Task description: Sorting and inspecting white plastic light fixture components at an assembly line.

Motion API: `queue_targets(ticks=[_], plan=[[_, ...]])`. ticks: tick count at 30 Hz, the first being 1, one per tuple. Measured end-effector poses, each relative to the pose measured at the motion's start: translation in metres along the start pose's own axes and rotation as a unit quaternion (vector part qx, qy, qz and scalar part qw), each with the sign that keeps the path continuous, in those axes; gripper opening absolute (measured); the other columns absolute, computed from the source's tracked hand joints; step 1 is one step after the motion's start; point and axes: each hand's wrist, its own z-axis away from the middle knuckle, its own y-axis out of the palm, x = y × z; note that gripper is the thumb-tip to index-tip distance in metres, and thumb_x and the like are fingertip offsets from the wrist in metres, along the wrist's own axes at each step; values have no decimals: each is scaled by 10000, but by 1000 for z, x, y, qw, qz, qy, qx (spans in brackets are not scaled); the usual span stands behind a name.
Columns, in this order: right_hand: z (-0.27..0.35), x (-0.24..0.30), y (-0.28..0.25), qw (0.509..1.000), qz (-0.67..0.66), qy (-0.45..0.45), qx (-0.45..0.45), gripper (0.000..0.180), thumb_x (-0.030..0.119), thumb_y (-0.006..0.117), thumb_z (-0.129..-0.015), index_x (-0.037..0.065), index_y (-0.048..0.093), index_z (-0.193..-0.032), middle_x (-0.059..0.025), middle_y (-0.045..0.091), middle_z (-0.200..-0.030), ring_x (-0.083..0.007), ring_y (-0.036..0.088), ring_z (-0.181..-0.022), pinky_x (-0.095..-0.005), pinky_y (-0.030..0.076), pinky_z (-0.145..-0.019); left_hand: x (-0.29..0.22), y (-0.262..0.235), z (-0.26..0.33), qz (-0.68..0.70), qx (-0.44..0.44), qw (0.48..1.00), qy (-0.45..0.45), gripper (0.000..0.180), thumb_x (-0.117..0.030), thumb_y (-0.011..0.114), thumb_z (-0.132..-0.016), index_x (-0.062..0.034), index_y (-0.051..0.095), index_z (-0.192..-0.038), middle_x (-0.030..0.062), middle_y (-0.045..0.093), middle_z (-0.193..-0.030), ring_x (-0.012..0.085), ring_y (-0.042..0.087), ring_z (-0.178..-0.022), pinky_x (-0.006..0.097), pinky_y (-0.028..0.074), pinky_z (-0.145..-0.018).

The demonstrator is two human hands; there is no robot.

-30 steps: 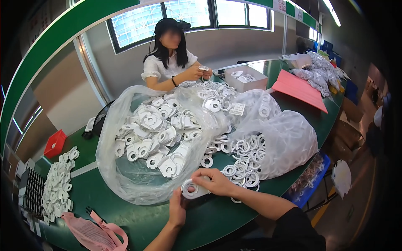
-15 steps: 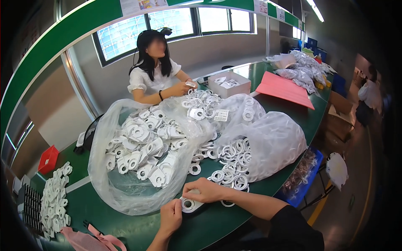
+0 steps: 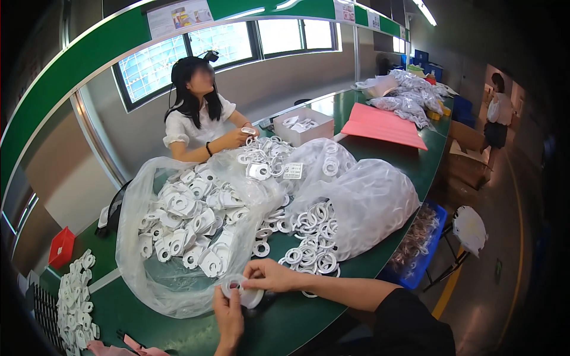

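Over the near edge of the table, my left hand [image 3: 229,317] grips a white plastic part with a round hole [image 3: 252,298] by its left side, thumb upright against it. My right hand [image 3: 272,276] pinches the same part from the upper right, fingers curled. A ring shape shows around the hole; whether it is a separate piece I cannot tell. Just beyond my hands lies an open clear plastic bag [image 3: 145,296] full of white plate-shaped parts [image 3: 193,216]. Loose white rings [image 3: 309,237] spill from another clear bag [image 3: 380,207] to the right.
Across the green table [image 3: 297,320], a co-worker [image 3: 199,121] holds a white part beside a white box [image 3: 304,126]. A pink board [image 3: 385,127] lies farther right. More white parts [image 3: 76,302] and a red bin [image 3: 61,248] are at left. A blue crate [image 3: 423,249] stands below the table edge.
The whole view has shifted, with the scene sliding left. Both my hands still grip the white part, which now sits more raised and tilted. The person in the far right aisle shows more fully.
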Motion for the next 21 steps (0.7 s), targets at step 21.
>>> queue_targets(ticks=[21], plan=[[8,15,-1,939,330,22,-93,373,298,741,-704,21,614,-920,-50,631,-708,-86,553,-624,-241,448,-586,19,3,0,49,109,989,-87,259,-100,537,-881,5,466,-1107,93,589,-999,120,565,-900,255,453,-773]])
